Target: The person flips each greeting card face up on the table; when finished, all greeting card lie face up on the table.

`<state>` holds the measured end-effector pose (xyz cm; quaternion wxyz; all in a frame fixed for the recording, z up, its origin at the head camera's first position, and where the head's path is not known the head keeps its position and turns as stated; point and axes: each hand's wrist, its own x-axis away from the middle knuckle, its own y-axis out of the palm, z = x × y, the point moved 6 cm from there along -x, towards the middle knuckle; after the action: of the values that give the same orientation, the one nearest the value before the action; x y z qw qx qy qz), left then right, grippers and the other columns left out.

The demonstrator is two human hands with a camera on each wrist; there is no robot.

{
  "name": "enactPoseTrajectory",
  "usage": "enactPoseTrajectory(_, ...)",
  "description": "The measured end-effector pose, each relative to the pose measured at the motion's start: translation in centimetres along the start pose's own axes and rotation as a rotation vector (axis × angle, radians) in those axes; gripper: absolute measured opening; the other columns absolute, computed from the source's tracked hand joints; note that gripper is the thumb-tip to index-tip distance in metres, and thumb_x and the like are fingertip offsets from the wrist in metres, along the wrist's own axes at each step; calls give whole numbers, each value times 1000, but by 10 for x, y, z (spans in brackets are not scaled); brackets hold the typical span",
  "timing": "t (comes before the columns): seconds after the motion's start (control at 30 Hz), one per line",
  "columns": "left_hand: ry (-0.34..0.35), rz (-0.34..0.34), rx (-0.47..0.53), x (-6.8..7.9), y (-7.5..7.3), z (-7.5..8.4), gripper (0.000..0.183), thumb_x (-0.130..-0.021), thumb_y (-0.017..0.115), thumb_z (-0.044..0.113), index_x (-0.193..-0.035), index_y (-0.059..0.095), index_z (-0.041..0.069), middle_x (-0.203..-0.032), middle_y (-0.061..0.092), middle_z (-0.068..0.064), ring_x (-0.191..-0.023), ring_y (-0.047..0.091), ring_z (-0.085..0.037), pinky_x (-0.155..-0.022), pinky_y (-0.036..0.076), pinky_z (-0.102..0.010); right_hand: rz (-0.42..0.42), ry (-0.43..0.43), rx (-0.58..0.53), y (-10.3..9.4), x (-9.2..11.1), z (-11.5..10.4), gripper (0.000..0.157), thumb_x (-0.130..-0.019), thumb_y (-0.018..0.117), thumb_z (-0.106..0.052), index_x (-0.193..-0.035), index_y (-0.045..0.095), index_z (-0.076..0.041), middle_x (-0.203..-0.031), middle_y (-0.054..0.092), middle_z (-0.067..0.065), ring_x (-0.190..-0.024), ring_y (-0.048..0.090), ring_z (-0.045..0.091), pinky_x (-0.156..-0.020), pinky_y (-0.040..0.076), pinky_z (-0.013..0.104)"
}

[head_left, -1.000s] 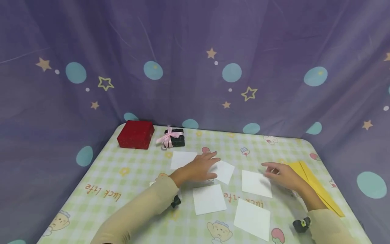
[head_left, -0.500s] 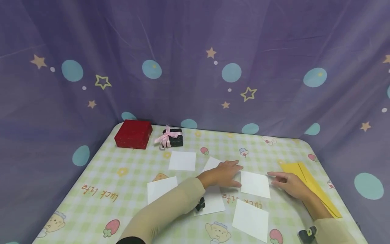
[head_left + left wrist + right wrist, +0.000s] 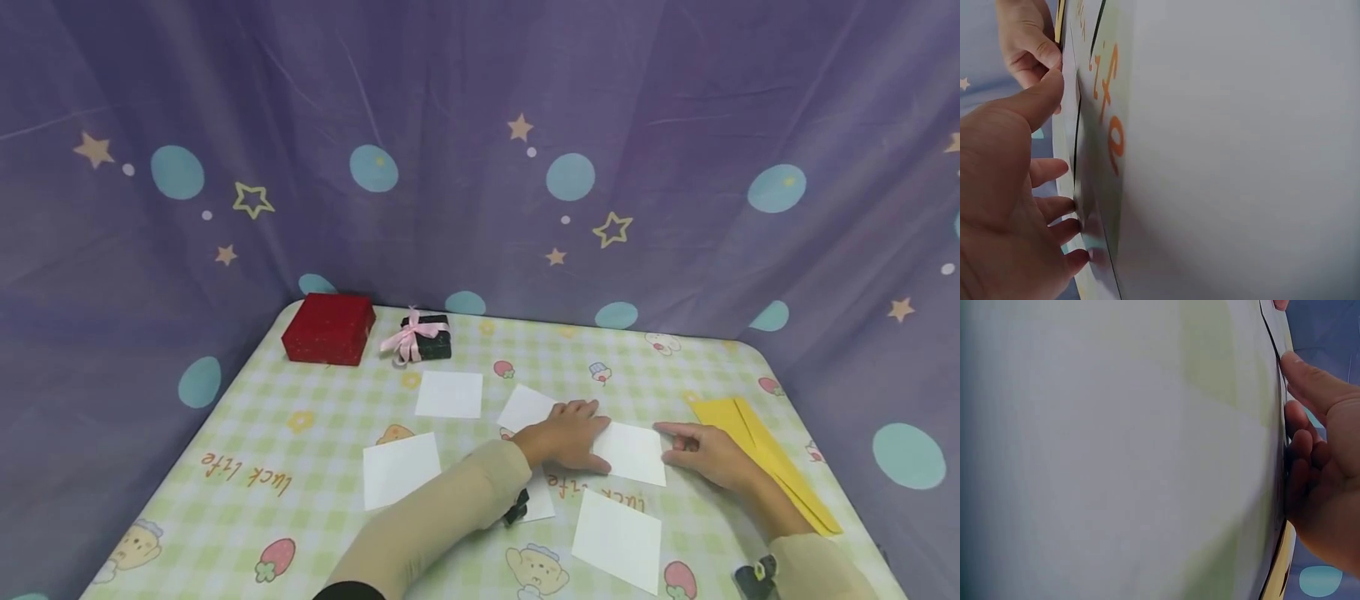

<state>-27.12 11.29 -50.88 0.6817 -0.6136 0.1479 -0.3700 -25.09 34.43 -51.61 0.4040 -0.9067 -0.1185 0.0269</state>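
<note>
A white square paper card (image 3: 636, 453) lies flat on the table between the two hands. My left hand (image 3: 567, 436) reaches over from the left, its fingers and thumb spread along the card's left edge. At the opposite edge, my right hand (image 3: 701, 452) has its index finger and thumb at the paper, with the other fingers curled beneath the palm. The left wrist view shows the left hand's fingertips low by the tabletop, loosely bent. Partly covered by the left hand and sleeve are two more cards, one behind (image 3: 525, 406) and one in front (image 3: 542, 502).
More white cards lie at the back (image 3: 448, 395), left (image 3: 400, 470) and front right (image 3: 618, 542). A yellow envelope (image 3: 757, 454) is beside the right forearm. At the back left stand a red box (image 3: 328, 329) and a black gift box (image 3: 435, 345) with pink ribbon.
My left hand has moved right, from the back middle card to the left edge of the card near my right hand. The right hand has shifted slightly down and forward to that card's right edge.
</note>
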Motion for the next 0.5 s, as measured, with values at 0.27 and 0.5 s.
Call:
enactPoseTrajectory(0.27,3,13,-41,2,3,-8,81,-93,59,66,-159,34,27,-170,22,-1,-156,25,-22,-123,29,-43,22,-10,54,5,-2,0,46,-83,83,-21,-127,71,-9,-80,58,-5,-72,48,3,-67,42,22)
enactPoseTrajectory(0.5,26,39,-65,2,2,-12,77,-93,57,67,-158,35,33,-170,24,2,-155,26,-20,-123,28,-42,39,12,64,4,-2,-1,46,-83,84,-19,-126,72,-9,-81,57,-4,-74,48,3,-68,41,22)
